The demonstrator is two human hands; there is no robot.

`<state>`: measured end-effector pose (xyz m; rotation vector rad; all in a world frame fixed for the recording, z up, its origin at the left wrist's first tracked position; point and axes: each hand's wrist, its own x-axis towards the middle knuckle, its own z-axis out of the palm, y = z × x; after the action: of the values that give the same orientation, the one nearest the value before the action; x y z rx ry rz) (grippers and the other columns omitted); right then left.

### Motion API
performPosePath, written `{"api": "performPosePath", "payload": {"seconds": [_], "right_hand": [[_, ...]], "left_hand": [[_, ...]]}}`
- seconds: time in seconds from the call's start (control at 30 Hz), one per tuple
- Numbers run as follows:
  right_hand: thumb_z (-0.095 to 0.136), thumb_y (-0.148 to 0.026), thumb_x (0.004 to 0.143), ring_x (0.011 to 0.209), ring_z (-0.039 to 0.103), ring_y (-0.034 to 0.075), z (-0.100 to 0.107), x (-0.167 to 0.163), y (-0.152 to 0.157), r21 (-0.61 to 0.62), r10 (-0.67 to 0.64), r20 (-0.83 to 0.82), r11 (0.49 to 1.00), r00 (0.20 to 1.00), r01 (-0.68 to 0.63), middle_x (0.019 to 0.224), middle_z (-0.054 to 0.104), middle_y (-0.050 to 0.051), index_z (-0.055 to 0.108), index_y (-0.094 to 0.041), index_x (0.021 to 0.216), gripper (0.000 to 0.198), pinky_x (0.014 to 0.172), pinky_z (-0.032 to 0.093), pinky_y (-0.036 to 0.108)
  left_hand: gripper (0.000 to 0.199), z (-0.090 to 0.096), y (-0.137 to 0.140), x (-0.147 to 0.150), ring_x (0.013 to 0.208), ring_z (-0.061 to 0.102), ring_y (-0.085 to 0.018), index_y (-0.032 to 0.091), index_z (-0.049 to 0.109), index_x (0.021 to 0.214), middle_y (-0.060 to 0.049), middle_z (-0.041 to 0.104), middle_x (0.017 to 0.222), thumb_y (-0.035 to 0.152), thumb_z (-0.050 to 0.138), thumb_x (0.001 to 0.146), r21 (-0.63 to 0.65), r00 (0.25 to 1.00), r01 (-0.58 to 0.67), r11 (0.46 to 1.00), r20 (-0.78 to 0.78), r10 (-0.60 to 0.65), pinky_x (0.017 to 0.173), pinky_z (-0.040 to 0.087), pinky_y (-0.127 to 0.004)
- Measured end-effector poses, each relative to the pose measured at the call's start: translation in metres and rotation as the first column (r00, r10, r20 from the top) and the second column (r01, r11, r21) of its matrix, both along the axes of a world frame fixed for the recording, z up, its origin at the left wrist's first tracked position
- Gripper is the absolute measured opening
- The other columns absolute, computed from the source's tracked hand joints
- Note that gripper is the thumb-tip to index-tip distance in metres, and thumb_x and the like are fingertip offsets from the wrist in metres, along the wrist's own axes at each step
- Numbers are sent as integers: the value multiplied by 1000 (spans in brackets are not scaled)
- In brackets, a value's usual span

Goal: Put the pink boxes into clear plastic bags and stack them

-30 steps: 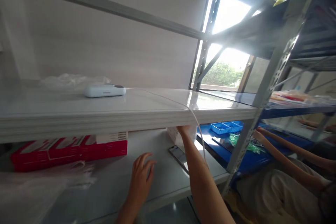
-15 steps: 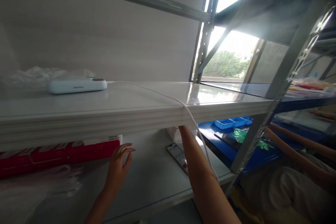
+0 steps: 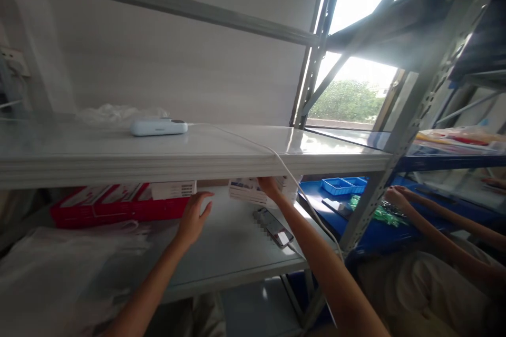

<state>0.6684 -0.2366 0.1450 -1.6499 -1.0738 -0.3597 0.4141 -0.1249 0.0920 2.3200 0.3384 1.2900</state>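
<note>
My right hand (image 3: pixel 269 185) reaches under the upper shelf's front edge and grips white printed boxes (image 3: pixel 248 191), which look stacked or bundled. The shelf edge hides part of the fingers and the tops of the boxes. My left hand (image 3: pixel 196 216) is empty, its thumb and fingers apart, at the right end of a row of red-and-white boxes (image 3: pixel 130 208). A phone (image 3: pixel 275 227) with a cable at its lower end lies on the lower shelf (image 3: pixel 221 253), between my two arms.
A pale blue power bank (image 3: pixel 158 127) rests on the upper shelf, its white cable (image 3: pixel 290 174) hanging over the edge by my right forearm. Clear plastic bags (image 3: pixel 71 258) lie lower left. Beyond a metal post (image 3: pixel 369 195), a co-worker's hands (image 3: pixel 397 197) are near green packets (image 3: pixel 375 210) and blue trays (image 3: pixel 343 185).
The view has shifted, showing more of the lower shelf. The white boxes have come left relative to the phone, with my right hand on them. My left hand stays open near the red boxes.
</note>
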Motion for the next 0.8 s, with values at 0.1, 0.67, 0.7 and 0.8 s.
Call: {"api": "performPosePath", "payload": {"seconds": [0.1, 0.67, 0.7, 0.8], "right_hand": [[45, -8, 80, 86, 57, 18, -20, -42, 8, -240, 110, 74, 967, 991, -90, 86, 68, 8, 63, -14, 77, 19, 84, 42, 30], [32, -29, 87, 100, 55, 23, -115, -123, -41, -36, -341, -436, 931, 833, 363, 109, 58, 17, 52, -11, 110, 35, 88, 44, 36], [31, -27, 87, 106, 52, 24, -114, -128, -46, 2, -353, -385, 924, 853, 383, 114, 55, 18, 50, -10, 113, 36, 92, 41, 38], [31, -24, 91, 118, 45, 24, -96, -149, -49, 14, -172, 21, 985, 985, 172, 124, 51, 16, 50, -14, 117, 34, 101, 34, 42]], "left_hand": [[32, 3, 5, 9, 107, 58, -23, 18, 58, 114, -10, 64, 112, 29, 56, 83, 20, 995, -42, 999, -90, 43, 95, 44, -39], [28, -48, -1, -97, 103, 54, -26, 11, 56, 106, -16, 59, 109, 28, 47, 85, -342, 672, -590, 731, 293, 680, 94, 40, -43], [32, -46, -9, -97, 111, 50, -26, 11, 51, 112, -17, 55, 116, 26, 47, 85, -292, 663, -602, 743, 336, 669, 98, 38, -44], [31, -29, -32, -85, 122, 45, -24, 16, 49, 118, -14, 51, 126, 20, 45, 87, 115, 924, -370, 922, 152, 352, 104, 33, -41]]}}
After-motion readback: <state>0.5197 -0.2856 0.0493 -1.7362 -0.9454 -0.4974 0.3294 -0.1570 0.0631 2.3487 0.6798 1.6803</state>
